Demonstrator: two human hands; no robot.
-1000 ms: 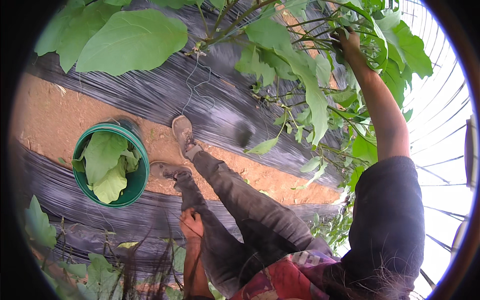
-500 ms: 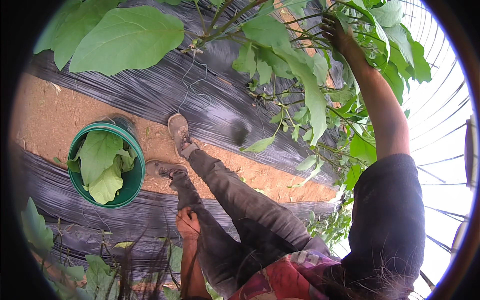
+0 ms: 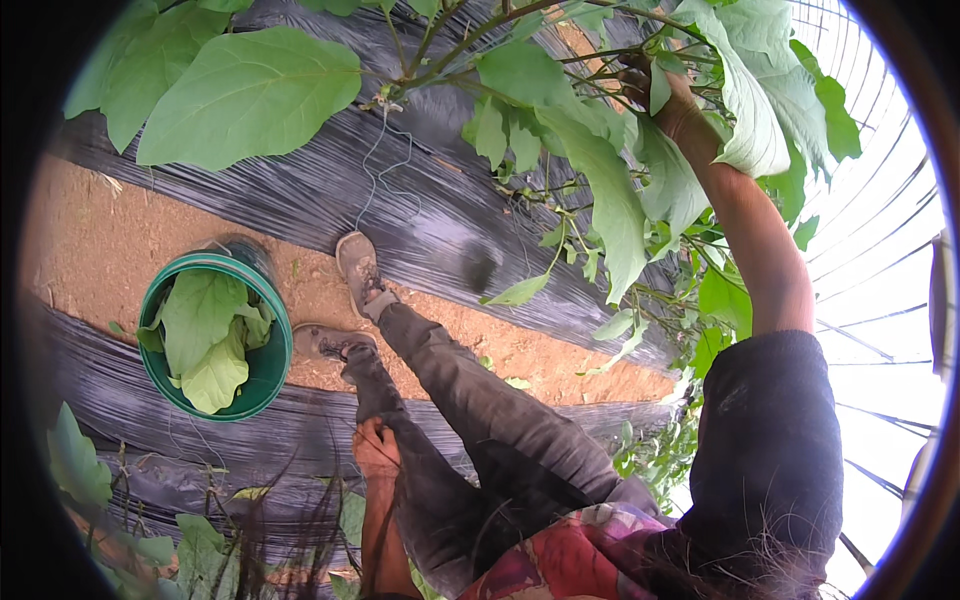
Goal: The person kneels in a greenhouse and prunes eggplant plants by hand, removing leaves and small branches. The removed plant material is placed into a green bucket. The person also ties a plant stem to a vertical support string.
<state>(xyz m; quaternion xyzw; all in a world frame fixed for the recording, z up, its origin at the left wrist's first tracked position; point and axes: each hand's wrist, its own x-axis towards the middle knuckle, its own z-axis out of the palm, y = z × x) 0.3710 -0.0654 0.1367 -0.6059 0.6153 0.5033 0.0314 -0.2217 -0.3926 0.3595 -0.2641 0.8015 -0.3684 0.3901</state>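
My right hand [image 3: 662,95] reaches up among the stems of a broad-leaved plant [image 3: 590,160] that looks like eggplant. Its darkened fingers curl in between the stems, and a small leaf [image 3: 659,88] partly covers them. What they close on is hidden. Large leaves hang over the right wrist and forearm. Lower down, my left hand [image 3: 376,448] is closed on the dark trouser leg [image 3: 405,440] near the knee. A green bucket [image 3: 270,368] stands on the soil to the left of my shoes, with several picked leaves [image 3: 205,330] inside.
Black plastic sheeting [image 3: 290,190] covers the beds on both sides of a bare soil path [image 3: 110,220]. A thin string [image 3: 370,175] hangs from a stem near a big leaf [image 3: 250,95]. More plants [image 3: 200,550] grow at the lower left. Curved greenhouse ribs [image 3: 870,330] show at right.
My right hand has moved a little left and down among the stems, and the large leaves over that forearm have swung lower. The left hand stays on the trouser leg.
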